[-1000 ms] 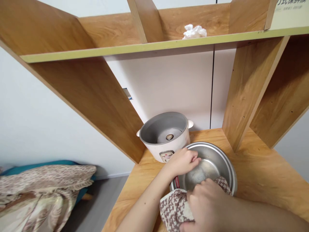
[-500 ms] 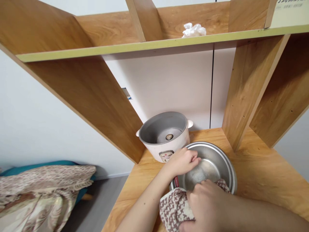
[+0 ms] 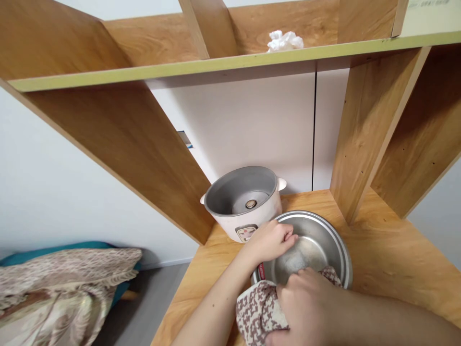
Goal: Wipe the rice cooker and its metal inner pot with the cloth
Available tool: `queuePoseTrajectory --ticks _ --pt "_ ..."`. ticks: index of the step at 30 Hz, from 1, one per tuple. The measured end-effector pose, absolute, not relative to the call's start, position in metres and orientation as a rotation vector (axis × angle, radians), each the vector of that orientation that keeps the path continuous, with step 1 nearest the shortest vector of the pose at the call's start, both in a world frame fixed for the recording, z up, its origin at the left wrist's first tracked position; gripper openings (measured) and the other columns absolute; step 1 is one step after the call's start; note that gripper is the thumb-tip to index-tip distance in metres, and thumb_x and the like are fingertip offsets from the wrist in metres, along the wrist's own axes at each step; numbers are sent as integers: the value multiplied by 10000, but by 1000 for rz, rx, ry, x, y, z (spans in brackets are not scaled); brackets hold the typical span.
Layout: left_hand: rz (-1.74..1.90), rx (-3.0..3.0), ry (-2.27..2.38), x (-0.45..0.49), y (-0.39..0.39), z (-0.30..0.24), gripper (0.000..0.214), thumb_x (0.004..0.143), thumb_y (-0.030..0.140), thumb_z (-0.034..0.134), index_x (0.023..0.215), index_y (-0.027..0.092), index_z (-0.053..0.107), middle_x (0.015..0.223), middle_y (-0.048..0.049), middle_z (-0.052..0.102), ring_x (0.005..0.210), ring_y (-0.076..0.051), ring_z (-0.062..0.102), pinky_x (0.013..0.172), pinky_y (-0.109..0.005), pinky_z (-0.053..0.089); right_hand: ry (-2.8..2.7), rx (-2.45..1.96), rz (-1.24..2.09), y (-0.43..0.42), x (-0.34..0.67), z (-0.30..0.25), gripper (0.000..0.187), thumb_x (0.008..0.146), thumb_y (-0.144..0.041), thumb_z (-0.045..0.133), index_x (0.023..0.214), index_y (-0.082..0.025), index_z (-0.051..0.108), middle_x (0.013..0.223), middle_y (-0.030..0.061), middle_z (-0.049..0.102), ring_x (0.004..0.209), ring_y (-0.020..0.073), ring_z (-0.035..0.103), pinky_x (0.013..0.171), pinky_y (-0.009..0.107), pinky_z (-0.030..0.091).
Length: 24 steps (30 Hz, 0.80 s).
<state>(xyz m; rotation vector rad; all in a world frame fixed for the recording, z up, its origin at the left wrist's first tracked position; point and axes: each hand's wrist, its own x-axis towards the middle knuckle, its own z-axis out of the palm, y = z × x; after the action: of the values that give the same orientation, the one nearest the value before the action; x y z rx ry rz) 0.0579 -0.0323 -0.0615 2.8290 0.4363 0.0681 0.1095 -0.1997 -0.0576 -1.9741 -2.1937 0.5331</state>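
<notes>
A round metal inner pot (image 3: 317, 240) rests on the wooden desk, its hollow facing up. My left hand (image 3: 272, 239) is closed over the pot's left rim, fingers curled inward. In my right hand (image 3: 306, 300) is a brown-and-white patterned cloth (image 3: 259, 312), bunched against the near side of the pot; part of it shows beyond the fingers inside the rim. Behind and to the left stands a white rice cooker body (image 3: 241, 206) without a lid, its grey inside and round centre button visible.
A wooden shelf with a yellow-green edge (image 3: 230, 65) spans above the desk. Crumpled white tissue (image 3: 285, 42) lies on it. Upright panels (image 3: 374, 134) stand right of the pot. At lower left, a patterned cover (image 3: 68, 283) drapes over something teal.
The view has shifted slightly, so everything sits a little farther left. Both hands keep nearly the same place on the pot and cloth.
</notes>
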Motion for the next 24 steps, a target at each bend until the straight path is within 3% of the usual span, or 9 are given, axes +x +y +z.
queuePoseTrajectory --ticks 24 --pt "77 2804 428 58 -33 -61 392 933 357 505 589 204 392 540 22 486 514 -126 404 552 -307 209 -2216 -1967 514 -199 110 -61 470 816 -611 550 749 -173 707 647 95 700 551 219 598 562 331 365"
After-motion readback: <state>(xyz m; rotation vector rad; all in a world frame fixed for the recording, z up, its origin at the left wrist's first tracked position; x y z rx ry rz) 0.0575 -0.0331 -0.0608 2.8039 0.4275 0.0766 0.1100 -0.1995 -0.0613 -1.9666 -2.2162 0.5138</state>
